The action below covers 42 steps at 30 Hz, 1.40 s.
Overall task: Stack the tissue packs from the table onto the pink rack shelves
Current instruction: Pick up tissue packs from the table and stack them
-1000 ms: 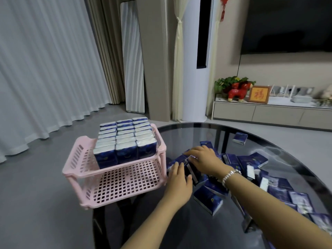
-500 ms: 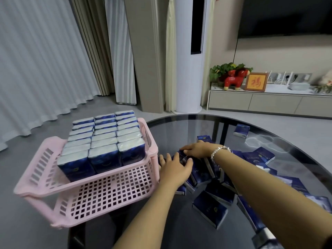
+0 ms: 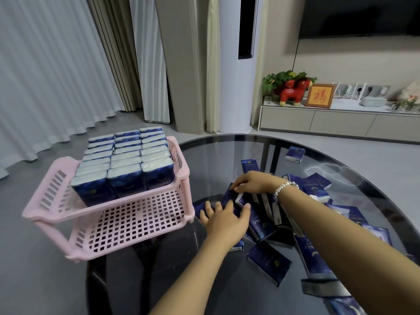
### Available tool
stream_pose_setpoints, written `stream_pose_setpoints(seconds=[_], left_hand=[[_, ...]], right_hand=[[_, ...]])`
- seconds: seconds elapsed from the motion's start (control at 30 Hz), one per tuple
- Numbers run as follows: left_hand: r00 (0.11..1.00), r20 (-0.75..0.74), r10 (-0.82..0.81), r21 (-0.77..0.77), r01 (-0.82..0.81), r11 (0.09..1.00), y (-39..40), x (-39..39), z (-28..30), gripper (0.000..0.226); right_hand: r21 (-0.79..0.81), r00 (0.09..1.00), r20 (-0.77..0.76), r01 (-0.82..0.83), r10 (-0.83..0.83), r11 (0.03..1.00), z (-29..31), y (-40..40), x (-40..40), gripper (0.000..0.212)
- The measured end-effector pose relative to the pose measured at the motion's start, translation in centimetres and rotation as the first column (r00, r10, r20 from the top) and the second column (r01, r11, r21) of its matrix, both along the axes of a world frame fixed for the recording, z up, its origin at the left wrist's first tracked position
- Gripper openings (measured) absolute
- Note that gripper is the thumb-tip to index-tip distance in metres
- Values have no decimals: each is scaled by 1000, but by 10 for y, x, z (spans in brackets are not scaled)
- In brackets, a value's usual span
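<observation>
Right of rack, fingers: both hands spread, pressing a row of packs together; nothing lifted.
Left hand: near end.
Right hand: far end.
Handling: probably light, soft, slippery; squeeze the row's ends.
Rack: top shelf full, lower bare.
Obstacles: loose packs crowd the table.

The round table is dark glossy glass; the pink rack is matt perforated plastic; the tissue packs wear shiny blue film.
</observation>
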<state>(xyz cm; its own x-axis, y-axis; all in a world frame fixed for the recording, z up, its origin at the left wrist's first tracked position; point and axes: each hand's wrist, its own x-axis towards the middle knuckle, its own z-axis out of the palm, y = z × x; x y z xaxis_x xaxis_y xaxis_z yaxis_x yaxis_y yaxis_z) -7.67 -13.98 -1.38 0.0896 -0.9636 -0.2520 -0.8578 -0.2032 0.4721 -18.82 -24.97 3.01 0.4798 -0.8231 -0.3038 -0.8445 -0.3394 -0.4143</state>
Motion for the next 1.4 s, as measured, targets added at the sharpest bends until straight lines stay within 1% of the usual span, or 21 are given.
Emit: stream_pose_setpoints(seconds=[0.17, 0.33, 0.43, 0.53, 0.6, 0.7, 0.77, 0.83, 0.9, 0.93, 0.97, 1.03, 1.07, 1.13, 1.2, 1.33, 1.4], left_hand=[[1000, -4, -6, 15, 6, 1000, 26, 2, 1, 69], [1000, -14, -11, 10, 11, 1000, 51, 4, 1, 66], [1000, -10, -20, -12, 20, 1000, 67, 8, 3, 63], [999, -46, -17, -44, 15, 999, 84, 19, 5, 57], [997, -71, -15, -81, 10, 997, 95, 27, 5, 54], [997, -71, -33, -177, 20, 984, 114, 37, 6, 47], [994, -107, -38, -238, 12, 971, 125, 46, 5, 41], [984, -174, -28, -331, -32, 943, 129, 56, -2, 32], [979, -203, 33, -390, -112, 914, 128, 66, -9, 23], [980, -177, 89, -386, -152, 910, 127, 69, -11, 22], [980, -122, 156, -352, -190, 917, 126, 72, -11, 28], [966, -6, 257, -221, -252, 942, 125, 79, -12, 47], [960, 11, 278, -154, -273, 950, 125, 82, -13, 53], [955, -15, 296, -92, -296, 951, 125, 86, -14, 55], [951, -67, 302, -78, -306, 949, 124, 88, -14, 52], [924, -231, 304, -97, -333, 938, 126, 90, -10, 37], [896, -330, 297, -115, -350, 930, 127, 91, -8, 28]], right_hand=[[34, 998, -5, -56, 56, 998, 1, 25, 6, 32], [29, 995, 3, -99, 99, 995, 3, 44, 13, 33], [16, 992, 13, -122, 122, 992, 3, 54, 17, 32], [18, 988, 11, -152, 152, 988, 1, 65, 23, 31], [32, 986, 6, -169, 169, 985, 1, 72, 28, 32], [27, 980, 15, -197, 196, 980, 1, 82, 35, 31], [13, 979, 6, -206, 206, 978, 0, 89, 38, 31], [-17, 978, 5, -208, 208, 978, -2, 94, 41, 30], [-55, 980, 4, -198, 198, 979, -3, 98, 42, 31], [-74, 983, -5, -186, 186, 980, -3, 99, 43, 32], [-87, 985, -29, -174, 172, 981, -4, 100, 44, 35], [-102, 976, -138, -181, 166, 978, -6, 99, 47, 43], [-95, 963, -205, -196, 174, 976, -8, 98, 50, 48], [-60, 940, -287, -209, 183, 976, -11, 96, 55, 52], [-37, 939, -297, -194, 175, 980, -10, 95, 61, 53], [-18, 961, -236, -150, 142, 988, -7, 97, 69, 52], [-7, 977, -175, -123, 120, 992, -8, 98, 69, 49]])
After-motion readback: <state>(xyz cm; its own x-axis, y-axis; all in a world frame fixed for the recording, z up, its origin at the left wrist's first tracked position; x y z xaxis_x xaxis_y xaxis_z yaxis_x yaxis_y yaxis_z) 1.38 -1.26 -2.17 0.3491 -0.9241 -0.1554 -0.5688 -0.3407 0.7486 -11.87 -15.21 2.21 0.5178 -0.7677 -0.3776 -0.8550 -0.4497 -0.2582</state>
